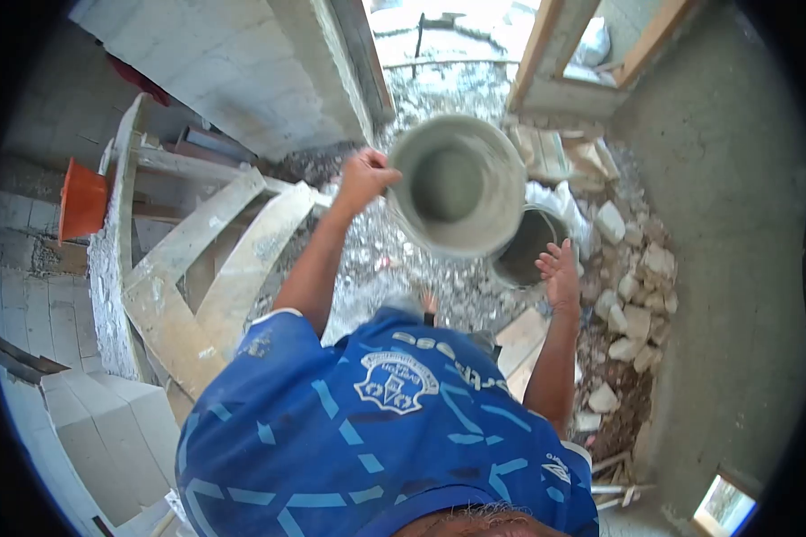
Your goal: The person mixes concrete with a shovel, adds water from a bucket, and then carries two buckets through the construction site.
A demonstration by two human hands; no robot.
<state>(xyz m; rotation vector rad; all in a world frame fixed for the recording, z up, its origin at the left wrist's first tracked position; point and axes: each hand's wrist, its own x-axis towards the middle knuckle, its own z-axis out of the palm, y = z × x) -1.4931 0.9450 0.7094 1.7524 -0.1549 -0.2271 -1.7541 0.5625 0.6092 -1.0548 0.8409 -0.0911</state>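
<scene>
A large round grey bucket (501, 210) hangs tilted in front of me, its open mouth facing me and grey residue on its inner wall and bottom. My left hand (369, 177) grips its rim at the left side, fingers closed. Below and right of it stands a second, darker bucket (524, 251) with a thin handle, partly hidden by the first. Over this second bucket's right edge is my right hand (559, 271), its fingers apart and holding nothing.
Rubble covers the ground, with broken stones (636, 322) and sacks (546, 157) at the right. A wooden frame (175, 242) stands at the left, near an orange container (83, 201). Ahead is a doorway between walls. A plank (521, 345) lies near my body.
</scene>
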